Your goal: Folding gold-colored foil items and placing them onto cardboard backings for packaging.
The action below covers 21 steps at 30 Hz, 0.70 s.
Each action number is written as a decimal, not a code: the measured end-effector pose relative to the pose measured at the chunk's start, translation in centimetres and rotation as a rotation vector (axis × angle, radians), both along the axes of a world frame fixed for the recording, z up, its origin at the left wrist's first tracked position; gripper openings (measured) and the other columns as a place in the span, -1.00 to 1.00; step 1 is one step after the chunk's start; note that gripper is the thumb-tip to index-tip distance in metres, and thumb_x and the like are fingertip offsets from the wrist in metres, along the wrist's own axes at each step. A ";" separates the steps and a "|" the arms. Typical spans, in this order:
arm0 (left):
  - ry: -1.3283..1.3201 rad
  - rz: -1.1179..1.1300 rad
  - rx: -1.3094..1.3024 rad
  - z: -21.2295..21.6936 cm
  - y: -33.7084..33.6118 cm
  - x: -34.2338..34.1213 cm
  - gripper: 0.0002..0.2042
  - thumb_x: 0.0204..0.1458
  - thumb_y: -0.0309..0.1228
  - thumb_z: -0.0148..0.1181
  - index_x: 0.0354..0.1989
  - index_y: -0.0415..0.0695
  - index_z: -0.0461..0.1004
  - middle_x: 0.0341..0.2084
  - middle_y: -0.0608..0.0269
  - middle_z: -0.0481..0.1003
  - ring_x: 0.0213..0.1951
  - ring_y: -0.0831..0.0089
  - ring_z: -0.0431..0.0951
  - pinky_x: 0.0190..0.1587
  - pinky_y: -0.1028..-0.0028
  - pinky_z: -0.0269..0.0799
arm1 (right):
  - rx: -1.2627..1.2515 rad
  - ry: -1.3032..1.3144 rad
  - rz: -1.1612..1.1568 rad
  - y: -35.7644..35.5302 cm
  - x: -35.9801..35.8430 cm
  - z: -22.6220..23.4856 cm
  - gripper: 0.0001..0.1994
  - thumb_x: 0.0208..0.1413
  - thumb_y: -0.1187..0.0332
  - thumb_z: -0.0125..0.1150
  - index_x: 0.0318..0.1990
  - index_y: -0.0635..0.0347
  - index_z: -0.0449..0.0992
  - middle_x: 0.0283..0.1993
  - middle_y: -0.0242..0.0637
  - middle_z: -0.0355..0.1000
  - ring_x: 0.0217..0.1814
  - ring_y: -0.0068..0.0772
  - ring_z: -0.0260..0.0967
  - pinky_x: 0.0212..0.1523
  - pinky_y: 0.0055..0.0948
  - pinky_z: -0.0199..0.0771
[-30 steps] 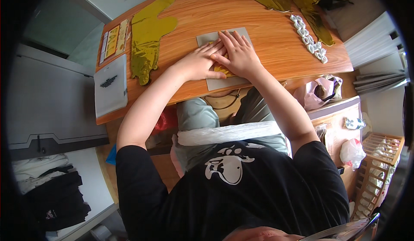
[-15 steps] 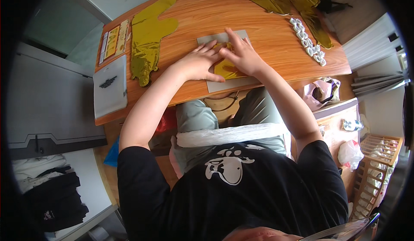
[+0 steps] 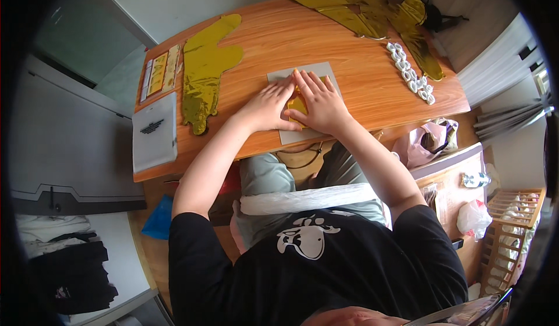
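A gold sheet (image 3: 298, 103) lies on a grey mat (image 3: 303, 72). The left hand (image 3: 266, 107) and right hand (image 3: 319, 101) press flat on it, fingers spread, grasping nothing.

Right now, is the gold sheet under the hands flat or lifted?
Flat. The small gold sheet lies on the grey mat, with the left hand and right hand palm-down on it.

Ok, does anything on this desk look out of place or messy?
Mostly tidy. The grey mat under both hands sticks out past the wooden table's near edge. The left hand and right hand press flat on a small gold foil piece. Crumpled gold foil sheets sprawl at the far side.
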<state>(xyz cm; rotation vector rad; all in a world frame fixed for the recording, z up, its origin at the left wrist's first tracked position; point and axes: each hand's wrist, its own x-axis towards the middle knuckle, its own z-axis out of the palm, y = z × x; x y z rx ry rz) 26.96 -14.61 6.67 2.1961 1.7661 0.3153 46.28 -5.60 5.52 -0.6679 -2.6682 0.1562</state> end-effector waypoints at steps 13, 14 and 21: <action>-0.571 -0.030 0.229 7.8 -5.8 3.0 0.12 -0.08 0.54 0.05 0.43 -0.23 0.19 0.45 0.02 0.19 0.49 0.14 0.11 0.52 0.03 -0.21 | -0.004 -0.097 -0.006 0.2 0.1 0.0 -0.16 0.16 -0.32 0.07 0.47 0.02 0.21 0.56 0.01 0.03 0.63 0.01 -0.12 0.56 0.08 -0.18; -0.744 -0.128 0.232 9.4 -7.6 4.8 0.02 0.03 0.52 -0.10 0.33 -0.25 0.35 0.34 0.01 0.35 0.38 0.12 0.32 0.46 0.04 -0.02 | -0.009 -0.088 0.030 0.0 -0.1 0.1 -0.16 0.16 -0.32 0.07 0.47 0.02 0.21 0.56 0.01 0.03 0.63 0.01 -0.12 0.56 0.08 -0.18; -2.013 -0.704 -0.221 15.8 -13.5 16.7 -0.61 0.33 -0.07 0.06 -0.15 -0.23 0.50 -0.22 0.24 0.49 -0.10 0.27 0.49 -0.09 0.32 0.38 | -0.019 -0.131 0.014 -1.0 -0.7 1.8 -0.22 0.16 -0.19 0.19 0.45 0.04 0.24 0.53 -0.01 0.09 0.61 0.01 -0.07 0.54 0.06 -0.14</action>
